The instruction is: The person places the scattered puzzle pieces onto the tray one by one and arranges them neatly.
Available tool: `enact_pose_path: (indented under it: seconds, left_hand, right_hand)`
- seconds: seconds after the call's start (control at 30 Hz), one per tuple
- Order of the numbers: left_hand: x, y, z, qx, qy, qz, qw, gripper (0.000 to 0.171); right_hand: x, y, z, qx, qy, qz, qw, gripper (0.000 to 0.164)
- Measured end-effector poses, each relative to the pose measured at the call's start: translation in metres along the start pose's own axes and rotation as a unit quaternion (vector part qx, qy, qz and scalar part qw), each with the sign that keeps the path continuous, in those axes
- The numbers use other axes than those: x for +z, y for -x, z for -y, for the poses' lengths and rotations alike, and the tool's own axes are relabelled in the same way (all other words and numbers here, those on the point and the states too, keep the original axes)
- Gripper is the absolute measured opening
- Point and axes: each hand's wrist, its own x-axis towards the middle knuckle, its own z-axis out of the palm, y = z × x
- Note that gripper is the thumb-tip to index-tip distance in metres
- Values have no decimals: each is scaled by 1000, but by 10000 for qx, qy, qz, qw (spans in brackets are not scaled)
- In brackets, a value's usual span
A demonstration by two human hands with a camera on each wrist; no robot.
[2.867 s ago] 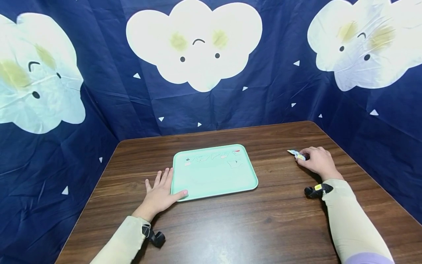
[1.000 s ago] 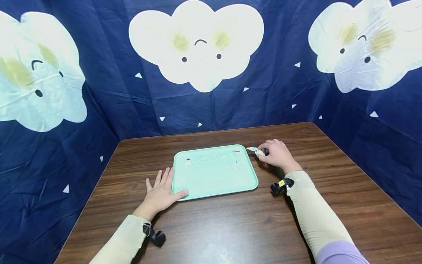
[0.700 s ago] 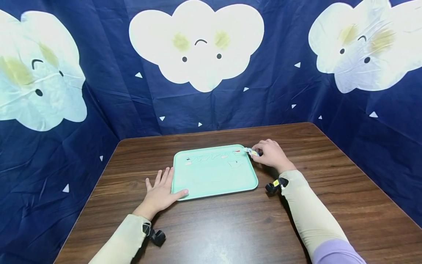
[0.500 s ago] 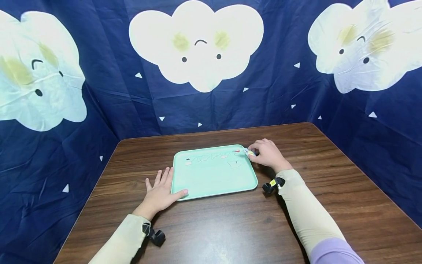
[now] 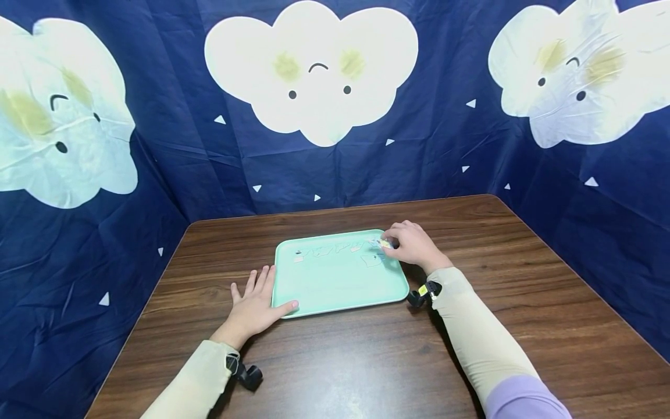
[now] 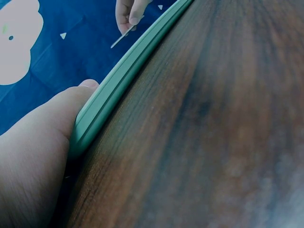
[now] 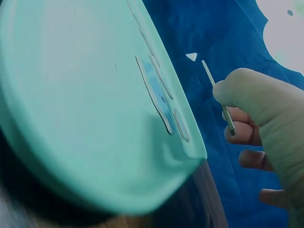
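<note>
My right hand (image 5: 413, 245) pinches a thin, flat puzzle piece (image 5: 385, 244) printed in yellow and blue, over the far right corner of the mint-green tray (image 5: 340, 285). From the right wrist, the piece (image 7: 208, 74) shows edge-on between thumb and fingers, raised above the tray rim. The left hand (image 5: 253, 309) lies at the tray's left side, fingers straight on the table and thumb over the near left corner. Several irregular flat pieces lie along the tray's far side, among them a larger one (image 5: 372, 261) close below the right hand.
The tray stands on a brown wood-grain table (image 5: 340, 361). Behind it hangs a dark blue cloth (image 5: 434, 169) with white clouds (image 5: 314, 35). Black wrist cameras, one at the left wrist (image 5: 250, 378), sit near the table surface.
My right hand has carried the puzzle piece leftward from the table's right side, across the tray's rim and over its far right corner. The left hand has stayed in place.
</note>
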Motion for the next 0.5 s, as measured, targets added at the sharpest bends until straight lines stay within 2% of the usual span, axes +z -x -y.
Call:
enact_pose_path:
  seconds: [0.27, 0.5]
  left_hand:
    - [0, 0, 0, -32, 2, 6, 10000, 121]
    - [0, 0, 0, -33, -16, -2, 10000, 121]
  right_hand:
    - [4, -6, 11, -158, -161, 224, 9995, 27]
    - [8, -10, 17, -370, -226, 210, 9988, 25]
